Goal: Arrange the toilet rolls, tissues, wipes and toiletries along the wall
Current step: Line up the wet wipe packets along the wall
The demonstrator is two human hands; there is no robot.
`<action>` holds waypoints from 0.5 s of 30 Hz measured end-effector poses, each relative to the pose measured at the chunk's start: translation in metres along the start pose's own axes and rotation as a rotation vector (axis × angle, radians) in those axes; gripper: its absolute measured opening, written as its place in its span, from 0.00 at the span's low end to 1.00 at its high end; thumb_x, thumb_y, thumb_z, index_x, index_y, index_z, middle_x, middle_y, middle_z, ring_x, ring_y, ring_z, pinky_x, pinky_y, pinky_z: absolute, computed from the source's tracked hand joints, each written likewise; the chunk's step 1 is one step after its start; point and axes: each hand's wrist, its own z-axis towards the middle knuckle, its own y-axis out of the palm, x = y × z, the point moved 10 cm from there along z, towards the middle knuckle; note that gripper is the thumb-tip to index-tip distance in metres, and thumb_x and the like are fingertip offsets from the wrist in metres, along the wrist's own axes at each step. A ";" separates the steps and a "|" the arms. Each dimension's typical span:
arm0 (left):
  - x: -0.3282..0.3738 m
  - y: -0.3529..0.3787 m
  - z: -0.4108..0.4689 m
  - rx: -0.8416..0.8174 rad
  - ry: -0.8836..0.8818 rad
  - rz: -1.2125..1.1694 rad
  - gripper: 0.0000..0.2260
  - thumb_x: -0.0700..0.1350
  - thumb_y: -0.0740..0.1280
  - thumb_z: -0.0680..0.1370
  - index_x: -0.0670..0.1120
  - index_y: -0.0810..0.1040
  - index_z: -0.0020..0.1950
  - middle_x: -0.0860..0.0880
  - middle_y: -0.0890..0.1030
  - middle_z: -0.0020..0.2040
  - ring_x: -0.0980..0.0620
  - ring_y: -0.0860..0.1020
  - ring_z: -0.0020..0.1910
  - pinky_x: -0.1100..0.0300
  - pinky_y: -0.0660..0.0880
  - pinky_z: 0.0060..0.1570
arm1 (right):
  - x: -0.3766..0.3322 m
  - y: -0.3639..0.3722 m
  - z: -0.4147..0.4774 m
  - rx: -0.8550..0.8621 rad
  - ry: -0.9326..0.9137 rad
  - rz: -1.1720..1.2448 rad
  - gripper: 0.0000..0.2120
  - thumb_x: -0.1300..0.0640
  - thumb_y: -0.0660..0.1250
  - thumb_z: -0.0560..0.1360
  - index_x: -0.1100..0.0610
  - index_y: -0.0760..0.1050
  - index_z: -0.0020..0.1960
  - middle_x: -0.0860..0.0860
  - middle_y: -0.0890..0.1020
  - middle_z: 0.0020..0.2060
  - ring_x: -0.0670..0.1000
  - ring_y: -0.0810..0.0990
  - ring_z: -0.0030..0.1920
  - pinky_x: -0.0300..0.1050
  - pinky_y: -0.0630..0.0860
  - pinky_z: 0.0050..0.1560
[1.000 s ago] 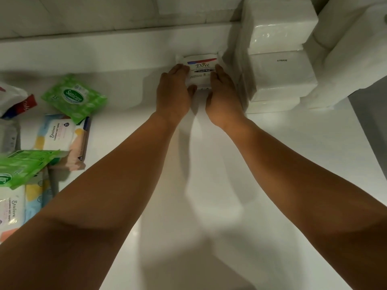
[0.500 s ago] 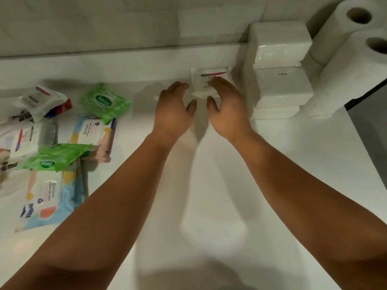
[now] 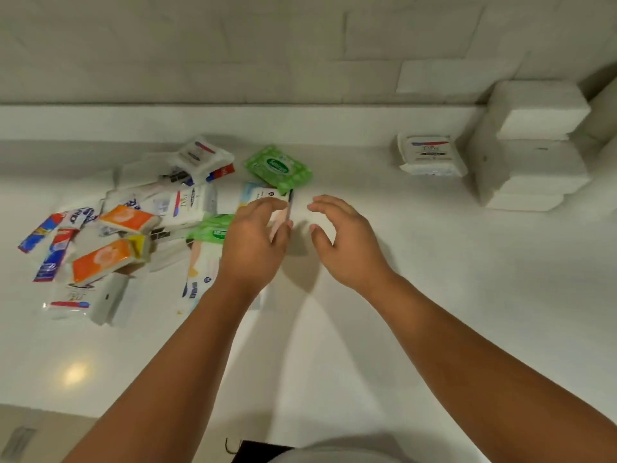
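In the head view, the left hand (image 3: 257, 242) and the right hand (image 3: 344, 242) are held side by side over the white counter (image 3: 434, 295). Both sets of fingers are loosely curved and spread, and nothing is gripped. The left fingers are placed over a pastel wipes pack (image 3: 260, 195); whether it is touched cannot be told. A green wipes pack (image 3: 278, 168) is seen just behind it, and orange packs (image 3: 128, 218) are heaped with other toiletries further left. The Dove pack (image 3: 430, 155) is set by the tiled wall (image 3: 233, 45), just beside the stack of white tissue packs (image 3: 534, 145), well apart from both hands.
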 end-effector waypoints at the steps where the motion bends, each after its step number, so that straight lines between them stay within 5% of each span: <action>1: -0.015 -0.011 -0.007 0.001 -0.015 0.005 0.13 0.44 0.69 0.79 0.44 0.80 0.63 0.47 0.81 0.61 0.46 0.77 0.60 0.57 0.72 0.59 | -0.011 0.014 -0.001 -0.012 -0.006 0.008 0.15 0.60 0.65 0.76 0.56 0.77 0.63 0.50 0.77 0.65 0.49 0.73 0.67 0.44 0.68 0.70; 10: -0.148 -0.099 -0.061 0.026 -0.140 0.061 0.13 0.41 0.70 0.77 0.46 0.80 0.62 0.49 0.81 0.60 0.47 0.77 0.60 0.56 0.73 0.59 | -0.110 0.156 -0.011 -0.195 -0.065 -0.007 0.17 0.60 0.66 0.76 0.57 0.76 0.65 0.52 0.76 0.65 0.51 0.73 0.67 0.40 0.66 0.69; 15: -0.222 -0.148 -0.089 0.067 -0.284 0.127 0.14 0.44 0.70 0.78 0.47 0.79 0.64 0.47 0.80 0.63 0.45 0.76 0.62 0.54 0.72 0.61 | -0.161 0.215 -0.013 -0.170 -0.177 -0.255 0.16 0.58 0.67 0.74 0.60 0.77 0.61 0.56 0.78 0.63 0.58 0.72 0.66 0.54 0.70 0.68</action>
